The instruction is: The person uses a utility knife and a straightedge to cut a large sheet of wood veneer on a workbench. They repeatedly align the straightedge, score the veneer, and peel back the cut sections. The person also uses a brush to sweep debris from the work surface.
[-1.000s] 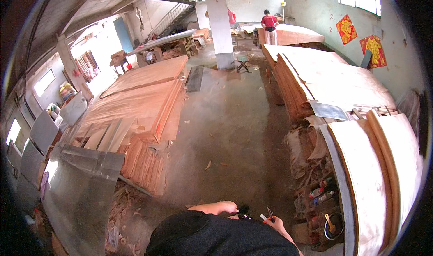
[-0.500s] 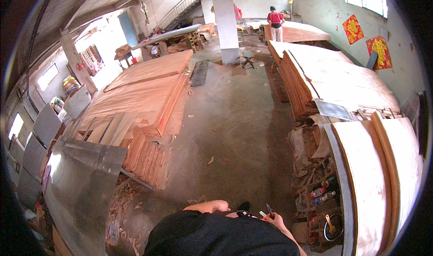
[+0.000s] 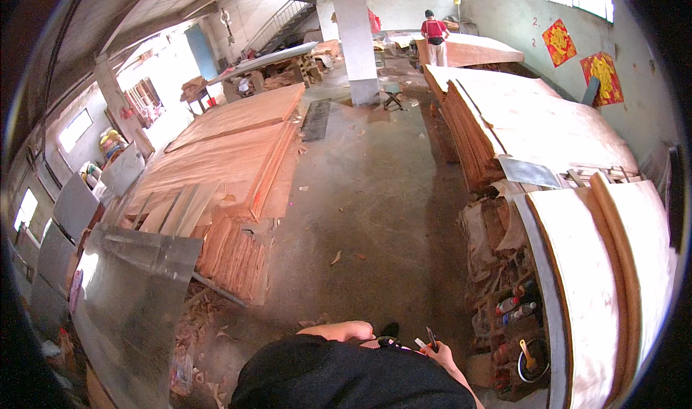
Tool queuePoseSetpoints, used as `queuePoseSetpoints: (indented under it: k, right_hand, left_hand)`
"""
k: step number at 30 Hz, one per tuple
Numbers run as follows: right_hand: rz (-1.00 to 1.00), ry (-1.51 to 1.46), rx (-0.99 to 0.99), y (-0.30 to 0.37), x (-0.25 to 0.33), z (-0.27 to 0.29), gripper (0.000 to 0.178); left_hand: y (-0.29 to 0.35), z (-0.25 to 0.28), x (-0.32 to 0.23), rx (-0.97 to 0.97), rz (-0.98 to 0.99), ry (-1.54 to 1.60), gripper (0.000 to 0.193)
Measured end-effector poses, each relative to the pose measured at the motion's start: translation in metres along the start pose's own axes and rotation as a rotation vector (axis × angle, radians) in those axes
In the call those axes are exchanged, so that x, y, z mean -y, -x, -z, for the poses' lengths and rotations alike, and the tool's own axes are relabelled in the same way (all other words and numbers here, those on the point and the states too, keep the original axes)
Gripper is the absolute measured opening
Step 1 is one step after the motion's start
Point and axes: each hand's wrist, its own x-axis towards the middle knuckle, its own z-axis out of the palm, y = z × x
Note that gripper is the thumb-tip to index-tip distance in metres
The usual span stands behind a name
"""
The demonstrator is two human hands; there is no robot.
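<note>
My left hand (image 3: 358, 330) is at the front of my waist, its fingers curled downward; whatever lies within them is hidden. Just beside it, partly behind my black shirt, a small striped item (image 3: 375, 343) shows. My right hand (image 3: 440, 353) is closed around a slim dark pointed tool (image 3: 432, 338), which may be a knife or a pen, its tip pointing up and away from me. A small white piece (image 3: 420, 343) sticks out at the same hand's fingertips. Both hands are above the floor, apart from the stacks on either side.
Stacked reddish veneer sheets (image 3: 223, 149) stand left, behind a grey sheet (image 3: 137, 301). More veneer (image 3: 533, 113) and curved pale boards (image 3: 577, 279) line the right, with bottles (image 3: 519, 312) and a yellow-handled brush (image 3: 529, 355) below. Ahead are a pillar (image 3: 355, 41), a stool (image 3: 393, 94) and a person (image 3: 435, 34).
The whole view has shifted slightly. My left hand is a little nearer my right hand, which still grips the dark tool. The person in the distance has turned slightly.
</note>
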Motion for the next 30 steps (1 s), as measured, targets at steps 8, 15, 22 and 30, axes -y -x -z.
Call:
queuePoseSetpoints:
  k: [8, 15, 22, 30]
  right_hand:
    - [-0.048, -0.015, -0.03, 0.001, 0.004, 0.001, 0.02]
    - [-0.072, 0.016, -0.057, 0.002, 0.012, 0.005, 0.023]
    - [-0.047, 0.003, -0.049, -0.014, -0.013, 0.0, 0.027]
    - [-0.069, 0.016, -0.025, -0.007, 0.011, 0.006, 0.026]
  left_hand:
    - [-0.011, -0.001, 0.002, 0.038, -0.013, -0.017, 0.039]
    - [-0.007, 0.009, -0.008, 0.04, 0.003, -0.004, 0.041]
    - [-0.015, 0.004, 0.001, 0.035, 0.008, -0.046, 0.041]
    - [-0.016, 0.006, 0.0, 0.062, 0.034, -0.044, 0.042]
